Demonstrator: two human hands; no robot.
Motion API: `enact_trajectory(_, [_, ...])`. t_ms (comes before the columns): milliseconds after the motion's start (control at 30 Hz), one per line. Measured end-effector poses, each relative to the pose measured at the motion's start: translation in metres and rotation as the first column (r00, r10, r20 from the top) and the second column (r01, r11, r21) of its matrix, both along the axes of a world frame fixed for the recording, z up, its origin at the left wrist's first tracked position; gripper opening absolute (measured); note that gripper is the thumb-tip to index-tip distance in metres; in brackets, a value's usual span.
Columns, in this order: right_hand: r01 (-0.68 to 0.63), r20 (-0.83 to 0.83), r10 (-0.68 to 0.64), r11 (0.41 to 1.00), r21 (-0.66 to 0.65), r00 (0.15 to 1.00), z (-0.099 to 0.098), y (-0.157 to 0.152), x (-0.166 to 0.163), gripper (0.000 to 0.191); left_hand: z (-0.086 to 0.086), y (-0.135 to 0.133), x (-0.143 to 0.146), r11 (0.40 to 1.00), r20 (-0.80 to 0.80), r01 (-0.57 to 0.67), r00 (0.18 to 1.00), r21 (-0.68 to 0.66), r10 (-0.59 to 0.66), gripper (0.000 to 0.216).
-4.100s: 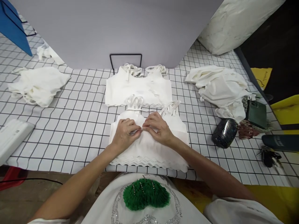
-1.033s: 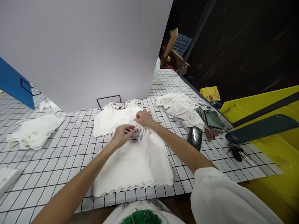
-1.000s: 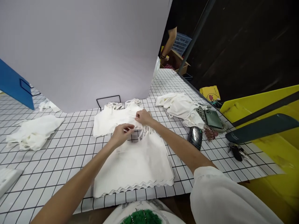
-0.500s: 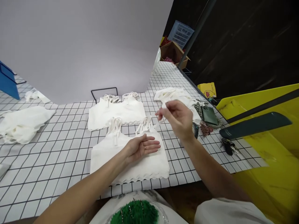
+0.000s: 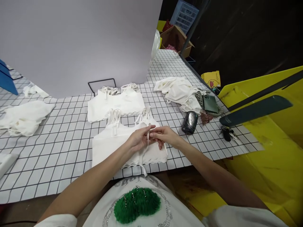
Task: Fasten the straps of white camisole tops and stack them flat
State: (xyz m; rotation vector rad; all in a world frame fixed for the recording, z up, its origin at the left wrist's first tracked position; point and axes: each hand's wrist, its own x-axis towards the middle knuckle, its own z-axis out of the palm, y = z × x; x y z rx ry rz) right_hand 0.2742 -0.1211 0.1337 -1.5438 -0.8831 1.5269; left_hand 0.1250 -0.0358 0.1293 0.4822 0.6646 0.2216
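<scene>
My left hand point(image 5: 139, 139) and my right hand point(image 5: 166, 136) meet over the front stack of white strappy tops point(image 5: 106, 143), which has a scalloped hem. A thin white strap point(image 5: 141, 159) runs between them and hangs past the table's front edge. My left fingers are closed around it, thumb on top. The right fingertips pinch at the same strap, partly hidden by the left hand. Behind lies another white top or small stack point(image 5: 115, 103), with its straps gathered at the top.
White garments are heaped at right point(image 5: 181, 91) and left point(image 5: 26, 116). Along the right side are a black ribbed oval object point(image 5: 190, 122), a green phone point(image 5: 210, 104), a brown hair claw point(image 5: 205, 117) and keys point(image 5: 228, 133). A large pale panel point(image 5: 78, 44) stands behind.
My right hand has come down and left to meet the left hand. The left hand, flat before, has closed on the strap, which now hangs down. The view has shifted slightly.
</scene>
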Motion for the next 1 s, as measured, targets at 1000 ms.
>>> enact_trajectory(1000, [0.085, 0.249, -0.129, 0.979, 0.183, 0.960, 0.018, 0.013, 0.030, 0.035, 0.009, -0.004, -0.049, 0.898, -0.138, 0.169, 0.983, 0.407, -0.122, 0.018])
